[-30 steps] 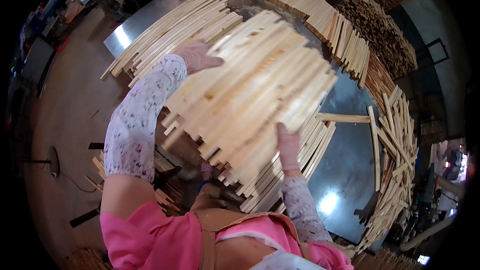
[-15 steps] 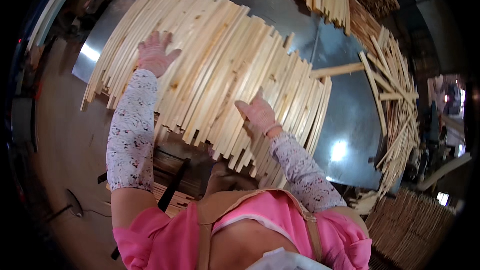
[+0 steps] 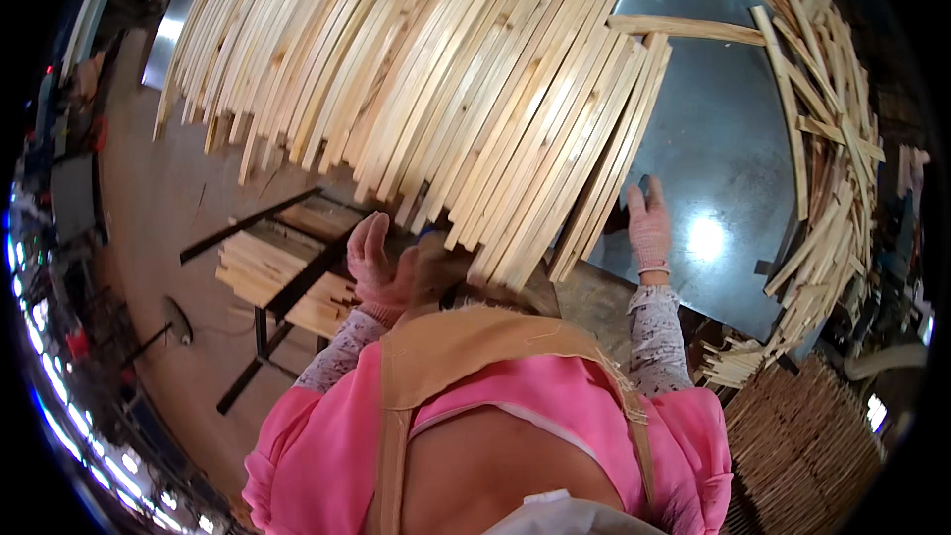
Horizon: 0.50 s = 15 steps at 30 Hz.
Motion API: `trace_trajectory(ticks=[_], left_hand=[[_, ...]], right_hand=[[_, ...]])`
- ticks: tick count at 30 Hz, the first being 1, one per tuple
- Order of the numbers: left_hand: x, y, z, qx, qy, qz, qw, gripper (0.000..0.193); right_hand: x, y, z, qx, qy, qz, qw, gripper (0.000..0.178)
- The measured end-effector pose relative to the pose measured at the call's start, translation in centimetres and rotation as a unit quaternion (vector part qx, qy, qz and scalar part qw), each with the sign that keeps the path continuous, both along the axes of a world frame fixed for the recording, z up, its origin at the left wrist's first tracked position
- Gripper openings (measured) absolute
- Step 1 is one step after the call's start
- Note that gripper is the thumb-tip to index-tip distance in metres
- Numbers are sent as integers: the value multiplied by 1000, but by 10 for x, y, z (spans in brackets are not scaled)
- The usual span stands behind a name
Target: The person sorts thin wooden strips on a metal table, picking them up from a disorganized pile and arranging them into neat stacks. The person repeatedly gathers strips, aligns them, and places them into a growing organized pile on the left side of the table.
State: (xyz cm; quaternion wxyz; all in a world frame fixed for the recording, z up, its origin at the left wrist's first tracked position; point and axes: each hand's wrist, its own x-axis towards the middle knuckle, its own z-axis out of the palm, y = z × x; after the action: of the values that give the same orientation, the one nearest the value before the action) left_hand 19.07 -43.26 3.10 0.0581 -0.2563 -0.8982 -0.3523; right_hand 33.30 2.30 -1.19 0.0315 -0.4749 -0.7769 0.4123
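Long pale wooden strips (image 3: 396, 69) lie side by side in a wide layer on a metal-topped table (image 3: 728, 139), their near ends uneven and jutting past its front edge. Just below those ends, my left hand (image 3: 379, 269), in a pinkish glove, is raised with fingers apart and nothing in it. My right hand (image 3: 650, 228), gloved alike, is beside the rightmost strips, over the table's front right part. Its fingers are stretched out and hold nothing. Whether the fingertips touch the outer strip I cannot tell.
A tangled heap of loose strips (image 3: 827, 159) lines the table's right end, with one strip (image 3: 688, 29) lying crosswise toward the layer. Below left, more wood (image 3: 282, 277) rests by a dark metal frame (image 3: 297, 282). A stack of brown sticks (image 3: 807, 446) stands lower right.
Both hands have come off the top of the strips. My left hand has drawn back toward my body; my right has shifted to the layer's right side. The view has moved too.
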Motion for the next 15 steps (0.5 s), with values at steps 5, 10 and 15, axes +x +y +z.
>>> trace_trajectory(ticks=[5,10,15], left_hand=[[22,55,-15,298,-472,303,773,62],[23,66,-64,250,-393,350,813,60],[55,69,-29,-13,-424,104,900,54]], right_hand=[[-45,-64,42,-69,-85,130,985,78],[-26,-54,27,-99,3,137,986,76],[-18,1,32,-90,-7,118,989,75]])
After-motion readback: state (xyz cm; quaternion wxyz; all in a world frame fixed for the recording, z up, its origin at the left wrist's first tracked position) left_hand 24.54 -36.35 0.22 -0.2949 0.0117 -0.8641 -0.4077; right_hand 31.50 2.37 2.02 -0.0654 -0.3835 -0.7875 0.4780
